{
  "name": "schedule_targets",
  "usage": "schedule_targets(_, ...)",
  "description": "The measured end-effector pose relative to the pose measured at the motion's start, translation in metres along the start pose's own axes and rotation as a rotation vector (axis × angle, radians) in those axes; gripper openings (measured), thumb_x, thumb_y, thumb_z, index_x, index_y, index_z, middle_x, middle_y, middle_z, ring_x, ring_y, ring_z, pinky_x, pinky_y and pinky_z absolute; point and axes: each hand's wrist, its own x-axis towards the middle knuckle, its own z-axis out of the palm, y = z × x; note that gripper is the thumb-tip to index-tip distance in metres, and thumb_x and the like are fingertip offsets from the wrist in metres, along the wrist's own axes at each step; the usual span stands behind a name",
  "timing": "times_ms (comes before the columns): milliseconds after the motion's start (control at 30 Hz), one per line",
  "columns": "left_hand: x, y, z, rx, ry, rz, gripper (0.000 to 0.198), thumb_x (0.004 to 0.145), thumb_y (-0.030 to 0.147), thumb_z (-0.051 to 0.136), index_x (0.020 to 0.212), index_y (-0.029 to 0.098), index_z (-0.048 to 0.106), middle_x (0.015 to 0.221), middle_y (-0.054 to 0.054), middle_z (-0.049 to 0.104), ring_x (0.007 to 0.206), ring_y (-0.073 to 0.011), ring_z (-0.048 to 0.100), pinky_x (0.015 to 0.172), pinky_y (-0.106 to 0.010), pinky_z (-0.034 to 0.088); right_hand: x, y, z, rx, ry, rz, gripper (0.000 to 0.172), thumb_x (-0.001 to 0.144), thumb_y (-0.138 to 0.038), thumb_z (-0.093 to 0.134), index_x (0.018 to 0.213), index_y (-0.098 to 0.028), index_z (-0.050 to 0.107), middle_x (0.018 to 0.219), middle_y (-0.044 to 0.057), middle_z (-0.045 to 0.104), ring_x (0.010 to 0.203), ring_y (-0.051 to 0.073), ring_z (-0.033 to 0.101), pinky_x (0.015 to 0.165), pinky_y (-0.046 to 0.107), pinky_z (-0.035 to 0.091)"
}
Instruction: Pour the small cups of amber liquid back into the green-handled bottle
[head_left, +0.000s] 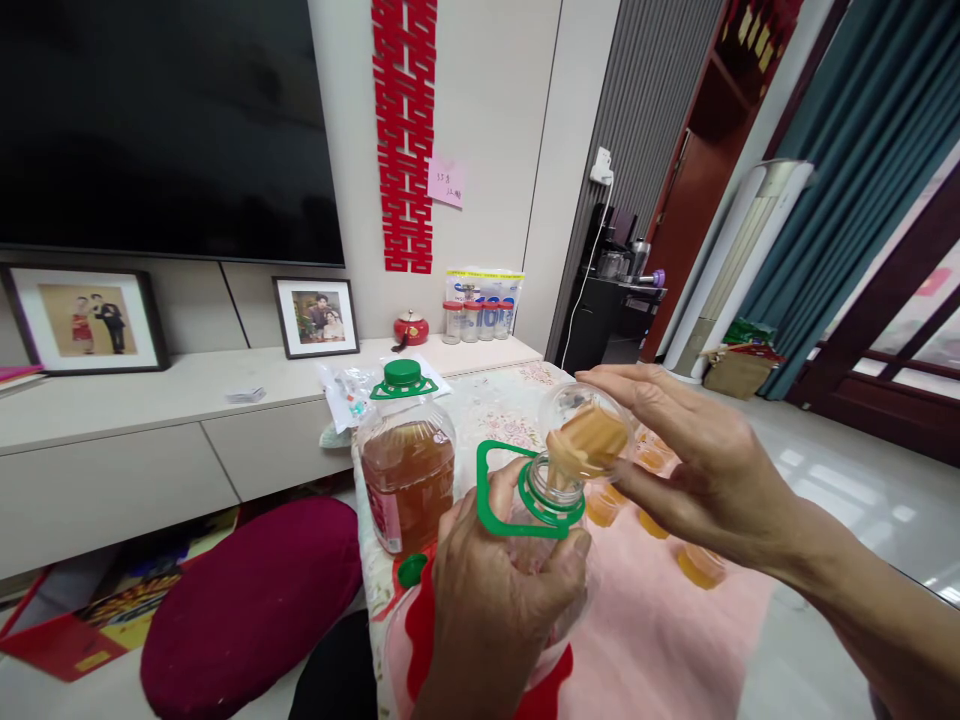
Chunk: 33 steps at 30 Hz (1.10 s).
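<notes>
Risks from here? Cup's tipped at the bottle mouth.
1. The small cup in the right hand looks wider than the narrow mouth of the open bottle. Amber liquid may miss and run down over the left hand onto the pink cloth.
2. The right hand and wrist hang just above the filled cups on the table, so a small dip could knock one over.

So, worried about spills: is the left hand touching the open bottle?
Touching. The head view shows the left hand wrapped around the open bottle just below its green handle ring, fingers pressed against the plastic.
</notes>
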Motion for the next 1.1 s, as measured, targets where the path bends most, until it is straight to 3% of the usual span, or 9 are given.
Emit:
schedule_targets(533, 0.001, 0.004, -0.002, 0.017, -0.017, -0.026, 0.034, 0.071, 0.037, 0.067, 0.103, 0.037, 0.075, 0.109, 0.005, 0.078, 0.107, -0.0301, 0.068, 0.102, -0.057, 0.048, 0.007, -0.002, -0.004, -0.177, -0.008, -0.135, 0.043, 0.092, -0.001, 0.055, 0.135, 0.005, 0.061, 0.133, 0.019, 0.061, 0.125, 0.021, 0.057, 0.11, 0.031, 0.05)
schedule_targets(867, 0.0, 0.005, -0.005, 0.042, -0.061, -0.066, 0.04, 0.074, 0.039, 0.065, 0.113, 0.038, 0.074, 0.113, 0.003, 0.076, 0.111, -0.0328, 0.066, 0.107, -0.058, 0.048, 0.015, -0.009, -0.004, -0.276, -0.008, -0.23, 0.038, 0.097, 0.009, 0.051, 0.133, 0.002, 0.061, 0.133, 0.02, 0.061, 0.129, 0.029, 0.058, 0.114, 0.046, 0.051)
schedule_targets(1100, 0.002, 0.009, -0.003, 0.066, -0.043, -0.062, 0.041, 0.073, 0.036, 0.065, 0.113, 0.035, 0.073, 0.112, -0.001, 0.076, 0.111, -0.0342, 0.067, 0.107, -0.06, 0.049, 0.019, -0.017, -0.01, -0.3, -0.078, -0.252, 0.034, 0.103, 0.001, 0.052, 0.136, 0.001, 0.06, 0.136, 0.02, 0.059, 0.133, 0.034, 0.055, 0.115, 0.051, 0.051)
